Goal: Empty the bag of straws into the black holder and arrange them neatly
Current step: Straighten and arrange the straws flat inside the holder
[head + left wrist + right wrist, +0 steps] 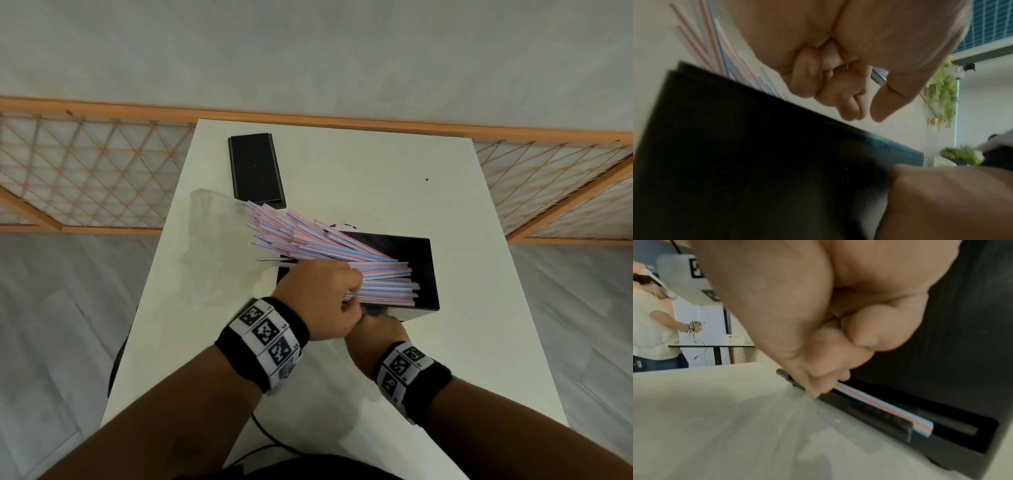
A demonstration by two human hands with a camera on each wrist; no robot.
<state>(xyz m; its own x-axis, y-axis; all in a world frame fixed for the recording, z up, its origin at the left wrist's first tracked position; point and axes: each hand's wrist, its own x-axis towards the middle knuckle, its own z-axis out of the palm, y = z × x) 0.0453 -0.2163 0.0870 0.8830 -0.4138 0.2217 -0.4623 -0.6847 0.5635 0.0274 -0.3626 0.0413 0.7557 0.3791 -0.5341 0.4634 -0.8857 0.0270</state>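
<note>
— What's at the left of the desk (pixel 329 377)?

— The clear bag (pixel 209 246) lies crumpled at the left edge, with the flat black lid (pixel 256 169) just beyond it, farther off.

— And the straws?

— The straws (pixel 308 240) are a big pink, blue and white bundle, slanting from upper left down into the black holder (pixel 424 270), which sits mid-desk, tilted. Their left ends fan out beyond the holder's left rim; their right ends lie inside it.

— Your left hand?

— My left hand (pixel 320 298) is curled over the near side of the bundle; whether the fingers truly grip any straws, I cannot tell.

— And the right one?

— My right hand (pixel 376 329) is just beside it, at the holder's near wall. From the wrist view its fingers (pixel 838 369) are curled at a slot low in that wall, pinching the end of one straw (pixel 900 412) that lies along the slot.
</note>
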